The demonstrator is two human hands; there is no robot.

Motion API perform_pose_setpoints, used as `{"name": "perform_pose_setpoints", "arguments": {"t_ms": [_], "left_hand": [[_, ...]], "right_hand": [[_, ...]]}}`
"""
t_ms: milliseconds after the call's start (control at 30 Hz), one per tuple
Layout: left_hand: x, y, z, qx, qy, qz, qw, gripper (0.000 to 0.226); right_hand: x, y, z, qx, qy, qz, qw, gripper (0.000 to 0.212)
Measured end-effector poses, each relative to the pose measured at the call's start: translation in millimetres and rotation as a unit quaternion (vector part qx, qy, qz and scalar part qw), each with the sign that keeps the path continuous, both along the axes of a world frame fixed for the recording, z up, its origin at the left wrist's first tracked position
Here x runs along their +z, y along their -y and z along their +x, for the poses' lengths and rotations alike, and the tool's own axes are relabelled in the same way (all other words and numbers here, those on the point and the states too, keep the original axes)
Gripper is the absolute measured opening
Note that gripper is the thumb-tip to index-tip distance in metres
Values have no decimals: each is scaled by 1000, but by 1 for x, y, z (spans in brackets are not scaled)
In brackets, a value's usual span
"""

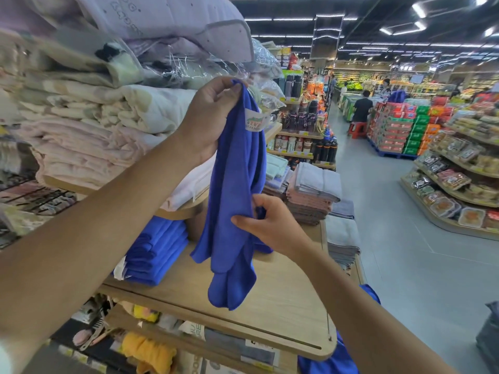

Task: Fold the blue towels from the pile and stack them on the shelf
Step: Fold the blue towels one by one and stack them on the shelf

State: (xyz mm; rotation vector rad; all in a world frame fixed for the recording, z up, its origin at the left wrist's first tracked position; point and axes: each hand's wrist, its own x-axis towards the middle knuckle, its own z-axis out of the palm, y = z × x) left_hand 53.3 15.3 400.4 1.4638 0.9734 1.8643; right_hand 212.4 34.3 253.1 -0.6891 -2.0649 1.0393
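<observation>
Mid-fold: left hand (209,117) pinching blue towel (235,190) up top, right hand (266,220) gripping lower edge; next, squaring corners

bright ceiling strip lights (417,25), wide-angle edge distortion, slight blur

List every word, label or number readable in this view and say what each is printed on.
Nothing reads with certainty.
Label on the blue towel held by the left hand and right hand: a coloured picture, its text blurred.
Lilac quilt: stitched lettering, upside down, illegible.
Package under the shelf: large letters, partly cut off, unclear.
Shelf price tags: too small.
</observation>
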Motion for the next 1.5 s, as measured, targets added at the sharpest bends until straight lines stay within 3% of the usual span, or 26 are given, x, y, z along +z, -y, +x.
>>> {"name": "perform_pose_setpoints", "arguments": {"t_ms": [67, 233, 333, 400, 500, 567, 633, 700, 833, 1000, 1200, 1300, 1400, 1500], "left_hand": [[-2, 3, -6, 29, -15, 5, 999, 14], [-14, 11, -23, 74, -54, 22, 996, 14], [-24, 16, -31, 102, -82, 36, 991, 12], [-32, 21, -33, 138, -118, 50, 982, 13], [-49, 34, -31, 163, -166, 65, 970, 17], [-62, 43, -30, 168, -183, 63, 967, 19], [-77, 50, -31, 171, -194, 53, 965, 16], [-93, 55, -32, 168, -202, 48, 964, 13], [-112, 62, -36, 166, -184, 34, 968, 13], [-123, 73, -39, 169, -177, 20, 969, 14], [-138, 99, -52, 173, -192, 12, 966, 8], [-136, 113, -61, 178, -152, 32, 972, 9], [-139, 126, -77, 140, -80, 43, 986, 10], [-169, 137, -86, 97, -47, 9, 994, 13]], "right_hand": [[1, -8, 15, -36, 39, 64, 997, 47], [10, -25, 63, -82, 73, 182, 977, 43], [18, -31, 91, -91, 115, 224, 963, 38], [25, -33, 111, -76, 131, 245, 958, 20], [30, -37, 142, -90, 170, 243, 951, 29], [32, -35, 160, -144, 230, 265, 925, 20], [33, -31, 172, -162, 297, 308, 889, 35], [29, -24, 177, -123, 324, 325, 880, 40], [12, -14, 175, -30, 313, 250, 916, 30], [-1, -8, 173, -28, 286, 200, 937, 31], [-3, 3, 180, -53, 265, 197, 943, 54], [6, 9, 188, -9, 187, 110, 976, 48], [13, 17, 190, 66, 54, -45, 995, 43], [-12, 20, 189, 23, 126, -97, 987, 66]]}}
